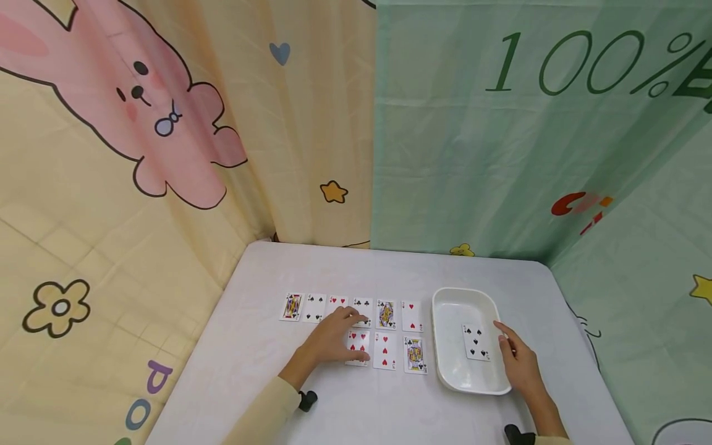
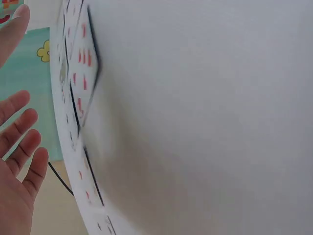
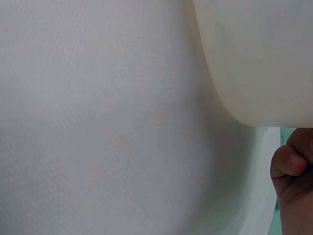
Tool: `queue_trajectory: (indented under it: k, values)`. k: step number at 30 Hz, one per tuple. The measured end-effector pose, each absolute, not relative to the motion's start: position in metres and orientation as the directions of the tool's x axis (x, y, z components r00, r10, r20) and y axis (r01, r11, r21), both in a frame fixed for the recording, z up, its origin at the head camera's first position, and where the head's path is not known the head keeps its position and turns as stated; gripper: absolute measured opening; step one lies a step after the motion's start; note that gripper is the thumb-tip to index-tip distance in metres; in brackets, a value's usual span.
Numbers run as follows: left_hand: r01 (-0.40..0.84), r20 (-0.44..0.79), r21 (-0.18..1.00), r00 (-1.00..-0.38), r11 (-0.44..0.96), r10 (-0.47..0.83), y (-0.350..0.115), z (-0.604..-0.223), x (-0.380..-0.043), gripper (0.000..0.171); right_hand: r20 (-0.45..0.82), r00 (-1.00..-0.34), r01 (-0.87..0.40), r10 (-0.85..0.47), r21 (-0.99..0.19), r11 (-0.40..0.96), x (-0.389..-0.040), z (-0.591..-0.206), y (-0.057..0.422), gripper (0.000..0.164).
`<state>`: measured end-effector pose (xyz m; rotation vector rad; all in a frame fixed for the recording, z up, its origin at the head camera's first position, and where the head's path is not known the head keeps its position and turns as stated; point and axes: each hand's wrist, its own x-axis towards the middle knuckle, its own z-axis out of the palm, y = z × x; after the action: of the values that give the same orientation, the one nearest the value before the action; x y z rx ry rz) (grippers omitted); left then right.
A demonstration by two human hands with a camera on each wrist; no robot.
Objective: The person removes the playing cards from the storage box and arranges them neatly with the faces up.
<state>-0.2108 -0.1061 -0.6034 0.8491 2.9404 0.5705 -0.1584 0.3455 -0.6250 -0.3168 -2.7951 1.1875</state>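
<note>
My left hand (image 1: 332, 337) hovers over the left part of two rows of playing cards, thumb and fingers spread. The left wrist view shows its fingers (image 2: 19, 129) apart with nothing between them. Below it lies a heart card (image 1: 358, 338), partly covered by the hand; a club card (image 1: 363, 304) is near the fingertips. My right hand (image 1: 521, 364) grips the right rim of a white plastic tray (image 1: 449, 378), thumb over the edge. In the right wrist view, curled fingers (image 3: 293, 164) show beside the tray wall (image 3: 264, 63). A spade card (image 1: 475, 342) lies face up inside the tray.
In the back row are a face card (image 1: 292, 306), a spade card (image 1: 314, 308), a queen-like card (image 1: 386, 314) and a heart card (image 1: 411, 316). The front row has another heart card (image 1: 384, 350) and a king-like card (image 1: 415, 355). Curtains surround the white table (image 1: 367, 414).
</note>
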Motion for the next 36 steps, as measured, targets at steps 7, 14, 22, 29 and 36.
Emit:
queue_trajectory:
  k: [7, 14, 22, 29, 36]
  values:
    - [0.568, 0.149, 0.360, -0.818, 0.740, 0.555, -0.060, -0.577, -0.228, 0.087, 0.021, -0.976, 0.138, 0.219, -0.714, 0.686, -0.160, -0.623, 0.347, 0.044]
    - [0.633, 0.206, 0.316, -0.772, 0.706, 0.601, -0.004, -0.555, -0.242, 0.086, 0.005, -0.975, 0.153, 0.223, -0.713, 0.684, -0.160, -0.623, 0.347, 0.045]
    - [0.674, 0.183, 0.273, -0.737, 0.686, 0.651, 0.050, -0.548, -0.250, 0.093, -0.023, -0.975, 0.169, 0.220, -0.720, 0.673, -0.157, -0.623, 0.345, 0.045]
    - [0.688, 0.127, 0.219, -0.723, 0.692, 0.679, 0.086, -0.559, -0.250, 0.099, -0.014, -0.976, 0.161, 0.219, -0.723, 0.671, -0.156, -0.623, 0.344, 0.045]
    - [0.689, 0.065, 0.160, -0.722, 0.707, 0.689, 0.114, -0.567, -0.246, 0.106, -0.020, -0.976, 0.162, 0.215, -0.727, 0.667, -0.156, -0.623, 0.345, 0.044]
